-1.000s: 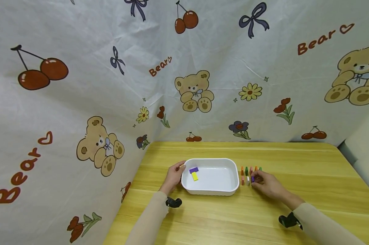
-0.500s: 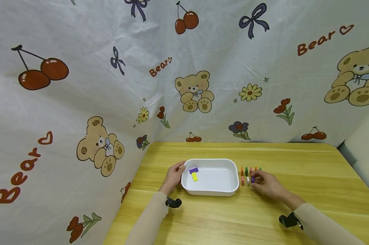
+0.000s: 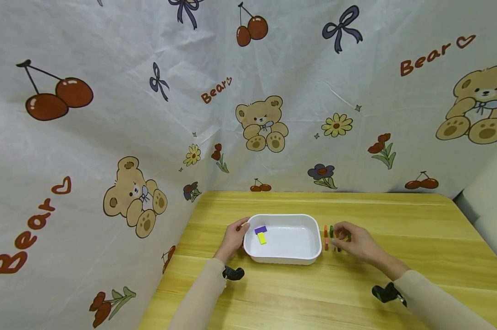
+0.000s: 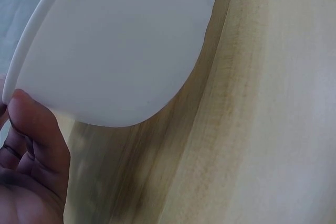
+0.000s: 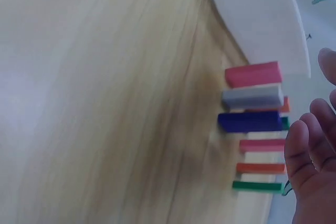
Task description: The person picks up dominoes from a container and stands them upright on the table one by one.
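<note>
My left hand (image 3: 233, 238) grips the left rim of a white plastic basin (image 3: 283, 261), whose outer wall (image 4: 121, 51) fills much of the left wrist view. Inside the basin, a purple domino block (image 3: 260, 230) and a yellow domino block (image 3: 262, 238) lie flat, overlapping. My right hand (image 3: 357, 243) hovers over domino blocks standing on edge, thumb and fingers apart and holding nothing. In the right wrist view, a pink block (image 5: 253, 74), a white block (image 5: 252, 97) and a purple block (image 5: 251, 121) stand in the front row, below the fingers (image 5: 298, 145).
Behind them runs a second row, including another pink block (image 5: 261, 145), an orange block (image 5: 261, 168) and a green block (image 5: 257, 187). Both rows stand right of the basin on a wooden table (image 3: 273, 298). A bear-printed cloth (image 3: 298, 68) hangs behind the table.
My right hand has let go of the standing purple block and shifted slightly up and left, over the rows. The left hand and the basin stay where they were.
</note>
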Demonstrator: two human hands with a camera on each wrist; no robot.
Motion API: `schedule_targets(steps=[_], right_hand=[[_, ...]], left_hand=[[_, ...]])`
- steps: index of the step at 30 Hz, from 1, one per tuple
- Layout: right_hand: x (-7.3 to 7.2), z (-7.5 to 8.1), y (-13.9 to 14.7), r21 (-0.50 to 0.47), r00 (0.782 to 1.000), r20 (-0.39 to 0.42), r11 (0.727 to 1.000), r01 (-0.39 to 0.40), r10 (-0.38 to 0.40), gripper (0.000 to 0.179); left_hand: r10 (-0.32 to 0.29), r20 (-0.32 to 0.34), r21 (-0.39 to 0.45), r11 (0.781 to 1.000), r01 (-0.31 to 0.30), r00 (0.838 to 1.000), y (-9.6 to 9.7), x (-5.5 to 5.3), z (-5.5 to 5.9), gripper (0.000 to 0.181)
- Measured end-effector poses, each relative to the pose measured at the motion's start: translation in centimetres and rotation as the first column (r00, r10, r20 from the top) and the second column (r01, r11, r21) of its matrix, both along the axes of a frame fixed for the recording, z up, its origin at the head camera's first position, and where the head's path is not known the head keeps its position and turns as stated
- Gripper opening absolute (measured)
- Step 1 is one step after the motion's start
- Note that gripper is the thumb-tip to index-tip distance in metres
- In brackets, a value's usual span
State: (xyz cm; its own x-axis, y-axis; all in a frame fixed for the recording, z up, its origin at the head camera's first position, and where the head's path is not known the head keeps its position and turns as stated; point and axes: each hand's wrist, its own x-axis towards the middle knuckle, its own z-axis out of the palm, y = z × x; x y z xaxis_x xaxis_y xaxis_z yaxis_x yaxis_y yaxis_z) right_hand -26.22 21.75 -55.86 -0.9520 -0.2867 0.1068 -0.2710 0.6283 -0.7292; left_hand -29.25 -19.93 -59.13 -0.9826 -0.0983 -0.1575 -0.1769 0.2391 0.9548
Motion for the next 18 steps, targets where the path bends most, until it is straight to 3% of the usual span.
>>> schedule_targets(steps=[8, 18], right_hand=[[0.2, 1.4, -1.7, -0.054, 0.997, -0.027, 0.996, -0.071, 0.069, 0.034], [0.5, 2.1, -3.8, -0.115, 0.992, -0.001, 0.986, -0.124, 0.125, 0.035]], left_hand=[[-0.001, 0.000, -0.001, 1.000, 0.001, 1.000, 0.0, 0.0, -0.1, 0.037], [0.000, -0.010, 0.009, 1.000, 0.000, 1.000, 0.1, 0.0, 0.1, 0.038]])
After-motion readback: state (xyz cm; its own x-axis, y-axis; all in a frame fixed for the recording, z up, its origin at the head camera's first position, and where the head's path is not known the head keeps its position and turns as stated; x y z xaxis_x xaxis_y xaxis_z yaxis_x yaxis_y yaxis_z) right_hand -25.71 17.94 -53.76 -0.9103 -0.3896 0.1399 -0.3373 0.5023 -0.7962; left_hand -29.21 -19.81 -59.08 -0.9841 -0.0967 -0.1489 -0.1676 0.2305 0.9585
